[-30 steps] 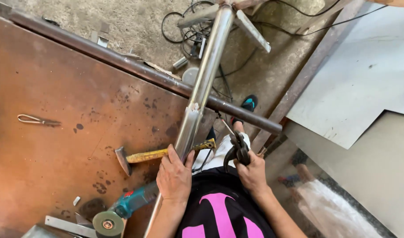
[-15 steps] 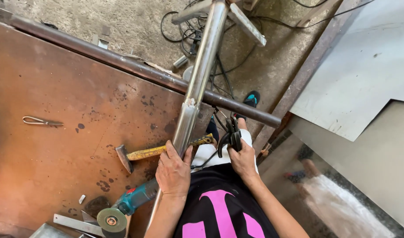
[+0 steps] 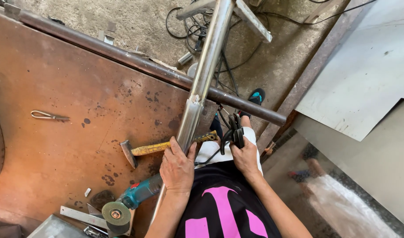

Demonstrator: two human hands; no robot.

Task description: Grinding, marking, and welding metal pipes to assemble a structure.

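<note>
A long shiny steel tube [image 3: 205,70] runs from the table corner out over the floor, with a welded joint near the table's edge. My left hand [image 3: 177,167] grips the tube's near end over the rusty steel table [image 3: 70,105]. My right hand [image 3: 245,155] holds a black welding electrode holder [image 3: 234,132] with its cable, just right of the tube and level with the table corner.
A hammer [image 3: 160,147] lies on the table beside my left hand. A teal angle grinder [image 3: 129,200] and metal strips lie at the near edge, pliers [image 3: 47,116] at the left. Cables lie on the concrete floor; grey sheet metal [image 3: 365,75] lies at the right.
My right hand has moved the electrode holder slightly left and up, closer to the tube. My left hand stays on the tube.
</note>
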